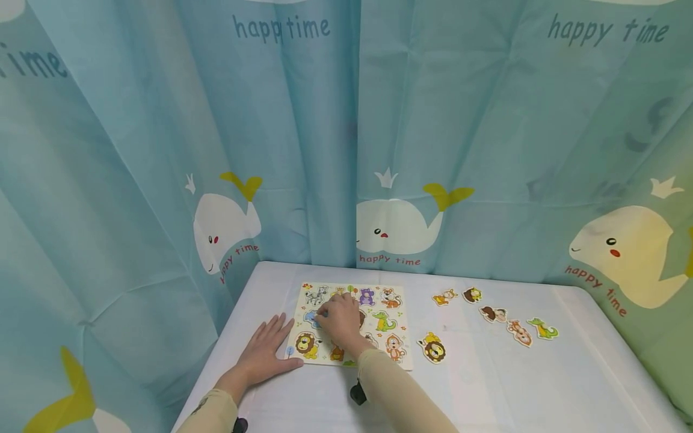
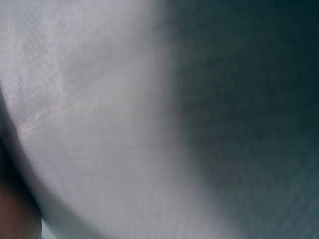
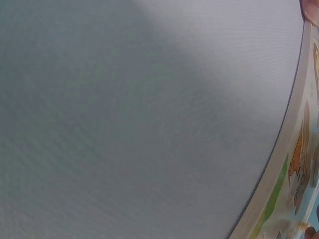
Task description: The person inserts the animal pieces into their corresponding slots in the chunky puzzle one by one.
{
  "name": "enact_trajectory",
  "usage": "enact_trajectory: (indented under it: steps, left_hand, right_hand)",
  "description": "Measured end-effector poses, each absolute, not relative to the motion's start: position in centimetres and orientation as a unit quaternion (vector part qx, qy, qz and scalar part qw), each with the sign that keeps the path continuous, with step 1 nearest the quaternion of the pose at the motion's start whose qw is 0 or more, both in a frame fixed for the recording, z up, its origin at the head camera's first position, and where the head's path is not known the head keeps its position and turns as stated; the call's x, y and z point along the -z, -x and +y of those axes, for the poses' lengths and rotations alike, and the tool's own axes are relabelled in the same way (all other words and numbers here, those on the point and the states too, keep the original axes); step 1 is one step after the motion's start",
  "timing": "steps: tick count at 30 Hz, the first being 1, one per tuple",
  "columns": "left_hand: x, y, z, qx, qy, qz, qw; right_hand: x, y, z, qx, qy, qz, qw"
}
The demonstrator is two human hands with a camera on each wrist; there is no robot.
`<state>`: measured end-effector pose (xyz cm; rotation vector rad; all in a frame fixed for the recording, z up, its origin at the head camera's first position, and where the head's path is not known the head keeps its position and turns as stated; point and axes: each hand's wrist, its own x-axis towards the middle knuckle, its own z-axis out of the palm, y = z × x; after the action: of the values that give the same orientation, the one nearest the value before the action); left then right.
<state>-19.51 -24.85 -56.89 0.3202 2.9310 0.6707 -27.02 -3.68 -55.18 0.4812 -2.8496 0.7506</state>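
Note:
A pale animal puzzle board (image 1: 349,289) lies on the white table. My right hand (image 1: 342,319) reaches over it from the front, fingers curled, and pinches a blue animal puzzle piece (image 1: 311,319) at the board's left part. The hand and sleeve hide the board's middle. Flat on the table at the left rests my left hand (image 1: 265,352), fingers spread, with fingertips and thumb by the board's left edge and lower corner. In the right wrist view the board's edge (image 3: 271,184) runs along the right side. The left wrist view is mostly blurred cloth.
Right of the board lies a lion piece (image 1: 433,347). Farther right are several loose pieces, among them a kangaroo (image 1: 445,297), a monkey (image 1: 520,332) and a green crocodile (image 1: 543,328). A blue whale-print curtain (image 1: 325,132) hangs behind the table (image 1: 487,385).

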Motion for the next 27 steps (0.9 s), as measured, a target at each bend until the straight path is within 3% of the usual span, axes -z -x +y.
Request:
enact_trajectory:
  steps: [27]
  left_hand:
    - [56.81,19.41,-24.8,-0.224,-0.11,0.967,0.051]
  right_hand:
    - [55.89,27.32,-4.06,-0.23,-0.162,-0.955,0.093]
